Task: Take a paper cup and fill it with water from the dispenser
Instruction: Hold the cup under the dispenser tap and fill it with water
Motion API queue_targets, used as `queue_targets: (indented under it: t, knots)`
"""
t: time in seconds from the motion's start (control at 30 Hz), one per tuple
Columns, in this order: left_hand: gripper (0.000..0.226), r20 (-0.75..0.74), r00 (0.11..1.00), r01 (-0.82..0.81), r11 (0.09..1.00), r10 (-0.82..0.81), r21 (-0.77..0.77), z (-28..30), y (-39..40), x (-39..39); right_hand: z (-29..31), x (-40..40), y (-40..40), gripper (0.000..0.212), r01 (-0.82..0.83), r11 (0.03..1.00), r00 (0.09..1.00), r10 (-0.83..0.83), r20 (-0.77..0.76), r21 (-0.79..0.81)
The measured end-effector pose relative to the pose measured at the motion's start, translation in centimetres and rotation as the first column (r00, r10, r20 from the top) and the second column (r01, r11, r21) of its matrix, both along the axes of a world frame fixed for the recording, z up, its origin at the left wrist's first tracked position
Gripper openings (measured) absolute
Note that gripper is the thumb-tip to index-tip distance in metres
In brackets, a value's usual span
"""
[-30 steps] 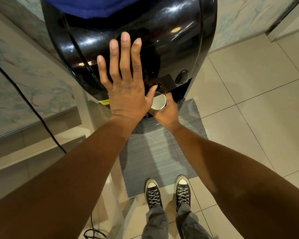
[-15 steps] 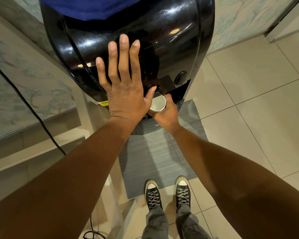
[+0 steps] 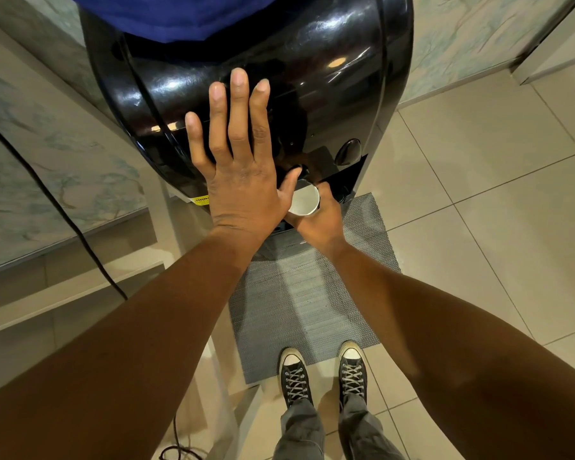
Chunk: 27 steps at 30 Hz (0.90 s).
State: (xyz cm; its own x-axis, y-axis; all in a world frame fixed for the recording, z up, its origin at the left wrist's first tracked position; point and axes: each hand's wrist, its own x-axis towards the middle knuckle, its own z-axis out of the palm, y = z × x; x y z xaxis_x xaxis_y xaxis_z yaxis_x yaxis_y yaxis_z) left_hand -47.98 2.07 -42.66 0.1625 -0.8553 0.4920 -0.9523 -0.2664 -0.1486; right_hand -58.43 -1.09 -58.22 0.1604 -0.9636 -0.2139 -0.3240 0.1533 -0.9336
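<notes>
A glossy black water dispenser [image 3: 329,94] stands in front of me, with a blue bottle [image 3: 166,11] on top. My left hand [image 3: 239,167] lies flat on its front, fingers spread, and the thumb touches a dark tap button [image 3: 297,169]. My right hand [image 3: 319,217] holds a white paper cup [image 3: 304,200] upright in the recess under the tap. The cup's inside looks pale; I cannot tell how much water it holds. A second round button [image 3: 347,151] sits further right.
A grey mat [image 3: 306,293] lies on the beige tiled floor before the dispenser, and my sneakers [image 3: 322,373] stand at its near edge. A black cable [image 3: 63,207] runs down the left side past a pale ledge [image 3: 70,267].
Both hands and the cup have stayed almost still against the dispenser; only the view has shifted slightly.
</notes>
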Motion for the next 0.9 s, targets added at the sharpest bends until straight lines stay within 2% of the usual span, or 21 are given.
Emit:
queue_targets:
  t: [0.47,0.7,0.9]
  knots:
    - [0.109,-0.013,1.000,0.015,1.000,-0.015,0.015,0.6,0.4,-0.2,0.1,-0.3,0.7,0.063,-0.017,1.000,0.999,0.016,0.043,0.012]
    - [0.098,-0.064,0.998,0.021,0.999,-0.018,0.036,1.1,0.6,-0.5,0.1,-1.7,2.2,0.074,-0.019,0.998,0.999,0.018,0.027,0.055]
    - [0.092,-0.115,0.992,0.052,0.997,-0.046,0.052,1.4,0.8,-0.4,1.6,-3.3,3.5,0.069,-0.052,0.997,0.999,0.053,-0.006,0.061]
